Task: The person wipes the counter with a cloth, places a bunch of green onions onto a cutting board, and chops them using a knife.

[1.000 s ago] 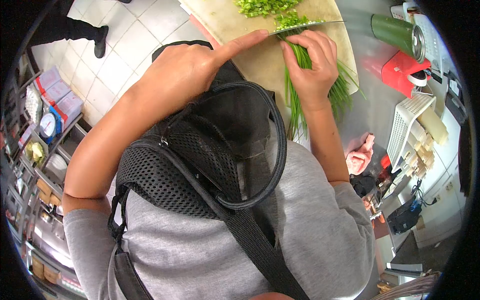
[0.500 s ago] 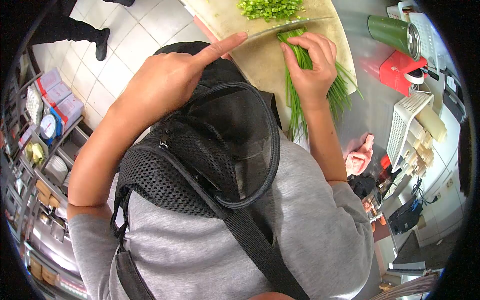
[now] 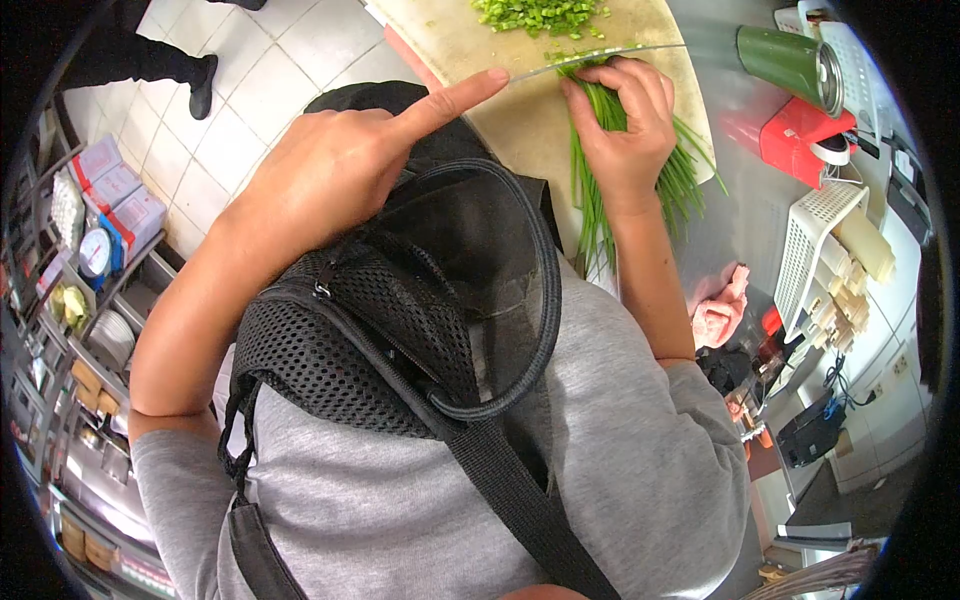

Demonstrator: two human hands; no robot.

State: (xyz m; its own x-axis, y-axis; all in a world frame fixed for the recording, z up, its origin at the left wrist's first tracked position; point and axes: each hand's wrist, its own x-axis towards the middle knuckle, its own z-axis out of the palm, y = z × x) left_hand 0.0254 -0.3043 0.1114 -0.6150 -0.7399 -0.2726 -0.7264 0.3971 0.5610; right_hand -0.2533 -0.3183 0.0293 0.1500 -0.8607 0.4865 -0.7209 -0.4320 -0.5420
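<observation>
My left hand (image 3: 345,150) is closed on a knife, its index finger stretched towards the blade (image 3: 640,48); the handle is hidden beneath the hand. The thin blade lies across the cut end of a bunch of long green stalks (image 3: 592,195). My right hand (image 3: 638,135) presses the bunch down with curled fingers, the fingertips close to the blade. Both the bunch and the blade are over a worn cutting board (image 3: 520,125). Beyond the blade a pile of chopped green pieces (image 3: 535,14) sits on the board.
On the metal counter at right are a green can (image 3: 780,62), a red object (image 3: 795,140), a white basket (image 3: 808,240) and a pink cloth (image 3: 722,308). Shelves with boxes (image 3: 130,205) stand at left. Another person's leg (image 3: 150,62) shows at upper left.
The knife slid left, then came back partly to the right with my left hand. My right hand has barely moved and stays on the stalks.
</observation>
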